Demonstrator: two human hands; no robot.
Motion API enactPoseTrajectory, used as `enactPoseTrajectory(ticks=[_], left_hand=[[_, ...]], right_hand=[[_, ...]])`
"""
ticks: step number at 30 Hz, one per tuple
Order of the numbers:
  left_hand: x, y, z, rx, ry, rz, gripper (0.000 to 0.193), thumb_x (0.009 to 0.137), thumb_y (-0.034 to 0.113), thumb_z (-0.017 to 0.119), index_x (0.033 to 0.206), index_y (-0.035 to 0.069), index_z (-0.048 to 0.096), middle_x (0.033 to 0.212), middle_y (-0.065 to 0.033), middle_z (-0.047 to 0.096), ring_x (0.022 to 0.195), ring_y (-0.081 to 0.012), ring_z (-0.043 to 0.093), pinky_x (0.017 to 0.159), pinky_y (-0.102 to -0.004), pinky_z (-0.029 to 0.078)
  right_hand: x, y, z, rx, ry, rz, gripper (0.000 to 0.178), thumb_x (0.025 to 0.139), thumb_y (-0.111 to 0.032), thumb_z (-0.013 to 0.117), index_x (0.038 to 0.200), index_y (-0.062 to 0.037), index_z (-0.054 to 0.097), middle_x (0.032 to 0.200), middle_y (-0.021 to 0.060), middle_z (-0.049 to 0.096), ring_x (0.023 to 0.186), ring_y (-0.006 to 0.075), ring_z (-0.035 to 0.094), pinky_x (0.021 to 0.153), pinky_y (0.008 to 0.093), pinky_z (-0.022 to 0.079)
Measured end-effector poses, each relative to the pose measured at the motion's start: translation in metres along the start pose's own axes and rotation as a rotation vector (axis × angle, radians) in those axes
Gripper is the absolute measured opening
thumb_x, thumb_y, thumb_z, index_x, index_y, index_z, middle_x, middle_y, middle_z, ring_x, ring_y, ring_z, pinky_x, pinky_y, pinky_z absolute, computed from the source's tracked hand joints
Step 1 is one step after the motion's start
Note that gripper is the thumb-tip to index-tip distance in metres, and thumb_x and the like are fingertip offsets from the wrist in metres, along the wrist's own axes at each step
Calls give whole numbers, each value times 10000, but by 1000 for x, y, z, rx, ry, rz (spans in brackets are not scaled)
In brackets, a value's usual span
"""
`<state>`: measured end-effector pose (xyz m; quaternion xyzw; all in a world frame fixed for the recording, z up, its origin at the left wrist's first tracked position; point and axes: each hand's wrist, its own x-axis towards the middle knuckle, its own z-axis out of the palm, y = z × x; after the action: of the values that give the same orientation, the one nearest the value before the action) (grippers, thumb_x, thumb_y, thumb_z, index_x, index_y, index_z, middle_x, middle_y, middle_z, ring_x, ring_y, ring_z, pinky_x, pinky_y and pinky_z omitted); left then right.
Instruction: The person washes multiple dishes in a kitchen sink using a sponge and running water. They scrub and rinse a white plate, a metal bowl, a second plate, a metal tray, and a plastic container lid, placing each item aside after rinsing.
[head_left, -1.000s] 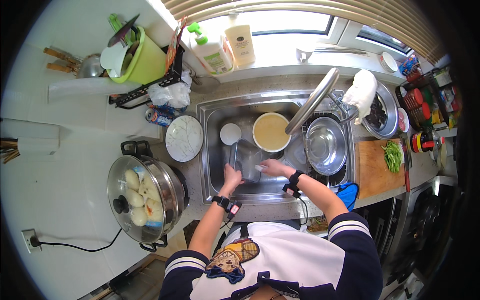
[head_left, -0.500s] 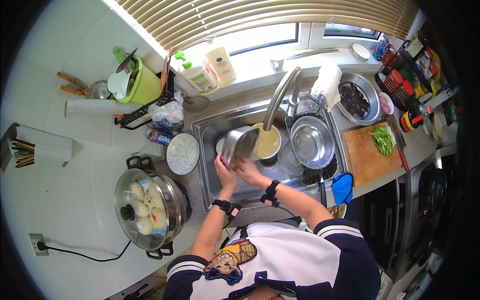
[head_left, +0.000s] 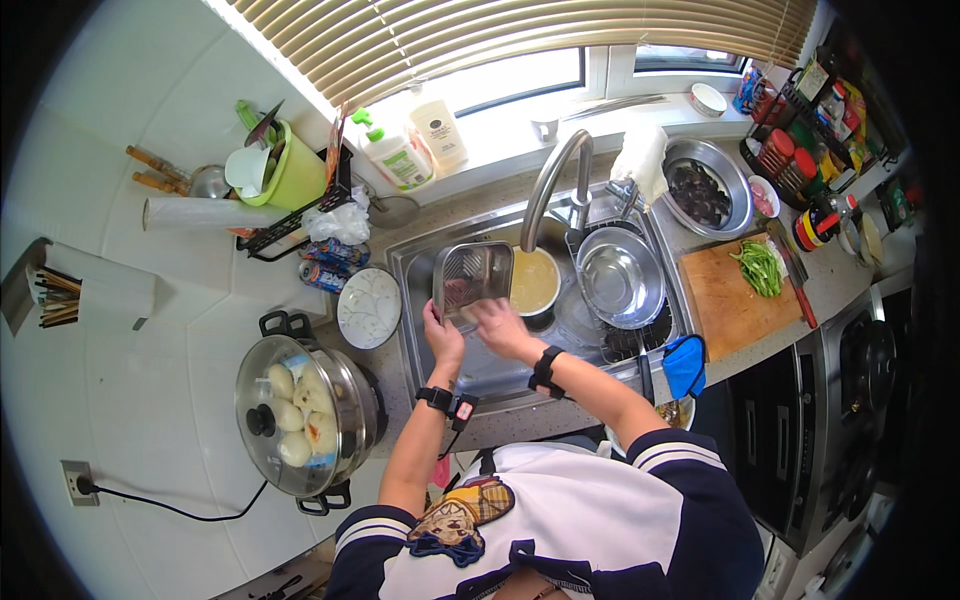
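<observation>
Over the left part of the sink (head_left: 403,352) is a rectangular metal strainer basket (head_left: 487,262) with a perforated wall, its mouth facing up. Small reddish-brown pieces (head_left: 456,292), perhaps meat, lie inside it. My left hand (head_left: 442,338) is closed on its near left corner. At its near right corner is my right hand (head_left: 502,328), with fingers over the rim; they are slightly blurred, so their grip is unclear. Just right of the basket, a white-rimmed bowl of yellowish liquid (head_left: 535,283) sits in the sink, beneath the curved faucet (head_left: 545,195).
A clear bowl (head_left: 620,278) stands on the sink's right side. Right of it lie a cutting board (head_left: 715,320) with cut greens (head_left: 760,268) and a red-handled knife (head_left: 803,300). A lidded steamer with buns (head_left: 300,405) and a patterned plate (head_left: 368,308) are at left.
The strainer basket has turned from tilted on its side to mouth-up, showing the pieces inside. My right hand has moved from under it up to its near right rim.
</observation>
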<state>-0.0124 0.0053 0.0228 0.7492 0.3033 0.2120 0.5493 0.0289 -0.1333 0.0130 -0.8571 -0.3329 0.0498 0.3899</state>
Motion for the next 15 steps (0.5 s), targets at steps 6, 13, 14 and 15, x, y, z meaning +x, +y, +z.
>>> enactPoseTrajectory(ticks=[6,13,14,15], left_hand=[[0,-2,3,110,-44,168,359,969,9,491,1326,-31,474,1215,-216,620,1109,-309,618,957,-369,470],[9,8,-11,10,-61,62,394,923,-6,528,1315,-15,497,1163,-185,643,1039,-304,652,853,-389,540],[12,12,-15,42,-87,1,401,916,-7,530,1316,-8,501,1150,-180,645,1014,-302,660,810,-390,559],[14,16,-18,63,-135,-102,408,910,-7,532,1317,-2,505,1137,-175,648,989,-299,669,768,-392,577]], right_hand=[[9,-10,1,275,1,-159,375,891,-212,535,1250,-151,621,1312,147,544,1152,372,486,983,476,422],[-8,9,-16,-92,-39,-69,431,864,-128,563,1293,-131,594,1314,134,537,1186,372,476,988,484,417],[-10,17,-23,-121,-80,-180,450,843,-116,564,1292,-121,593,1350,127,516,1217,356,465,971,482,421],[-10,24,-29,-256,-105,-245,454,838,-121,562,1291,-110,591,1362,126,509,1229,345,461,964,476,422]])
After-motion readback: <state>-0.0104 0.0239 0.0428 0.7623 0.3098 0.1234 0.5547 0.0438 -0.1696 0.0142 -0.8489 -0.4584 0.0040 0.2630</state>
